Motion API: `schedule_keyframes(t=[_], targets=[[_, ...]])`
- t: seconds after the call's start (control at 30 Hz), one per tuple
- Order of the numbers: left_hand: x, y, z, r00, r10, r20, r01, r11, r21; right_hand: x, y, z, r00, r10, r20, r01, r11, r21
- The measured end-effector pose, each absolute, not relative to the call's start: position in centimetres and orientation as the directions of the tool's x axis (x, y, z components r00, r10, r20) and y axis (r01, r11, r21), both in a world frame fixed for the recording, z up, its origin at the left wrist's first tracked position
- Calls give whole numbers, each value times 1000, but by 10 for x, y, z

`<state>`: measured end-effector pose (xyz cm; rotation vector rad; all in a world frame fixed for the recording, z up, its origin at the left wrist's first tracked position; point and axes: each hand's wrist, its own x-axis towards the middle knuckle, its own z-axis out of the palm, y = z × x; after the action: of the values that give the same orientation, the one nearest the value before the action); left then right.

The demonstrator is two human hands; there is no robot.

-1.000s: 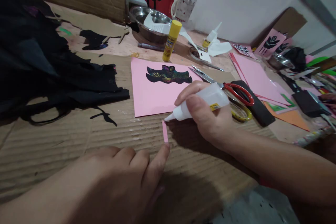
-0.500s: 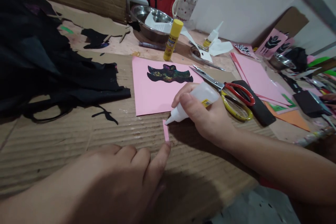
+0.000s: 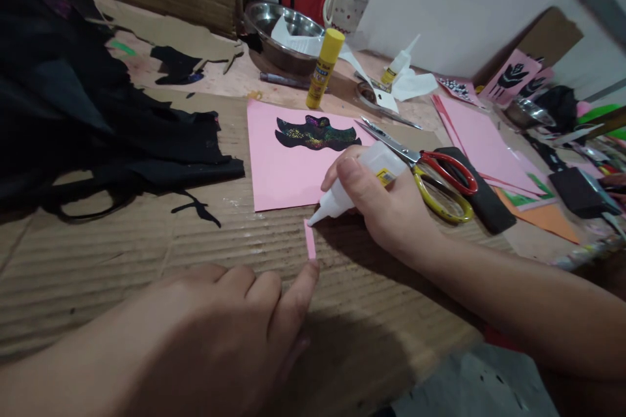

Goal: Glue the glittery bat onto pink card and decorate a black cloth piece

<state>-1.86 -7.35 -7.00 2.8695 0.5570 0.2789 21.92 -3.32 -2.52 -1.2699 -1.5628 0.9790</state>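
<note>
**Right hand [image 3: 381,202] tips a squeeze bottle [image 3: 379,159] over a thin pink strip [image 3: 310,239] held down by the left hand [image 3: 215,326]**

Seen from the wearer's head, a sheet of corrugated cardboard [image 3: 171,254] covers the near part of a counter [image 3: 229,83]. The pink strip lies on this cardboard, pointing away from the viewer. The left hand rests its index fingertip on the strip's near end, with the other fingers bent; how widely the hand is spread underneath cannot be told. The right hand is closed around the white squeeze bottle, which slants downward to the left. The nozzle is at the strip's far end; whether it touches the paper is unclear.

Just beyond the strip lies a pink sheet [image 3: 274,179] bearing a wavy black shape [image 3: 313,137] flecked with glitter. A pair of scissors [image 3: 415,156] with one red and one yellow handle lies beyond the right hand, blades toward the upper left. A yellow glue stick [image 3: 323,68] stands upright behind the pink sheet, near a metal bowl [image 3: 268,52]. Crumpled black material [image 3: 59,117] fills the far left, and a stack of pink paper [image 3: 482,140] lies to the right.
</note>
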Motion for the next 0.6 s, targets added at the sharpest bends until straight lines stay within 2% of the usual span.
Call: schedule_keyframes(t=[0.23,0.3,0.6], targets=[[-19,-75,-70,922,333,199,325,-943,72,219,-33,-25,-97,984,151,310,174,-935],[-18,-74,-68,933,306,189,297,-952,78,219,-33,-25,-94,984,152,314,174,-934],[-27,-79,-75,923,373,94,359,-923,141,220,-32,-24,-92,985,144,353,167,-921]])
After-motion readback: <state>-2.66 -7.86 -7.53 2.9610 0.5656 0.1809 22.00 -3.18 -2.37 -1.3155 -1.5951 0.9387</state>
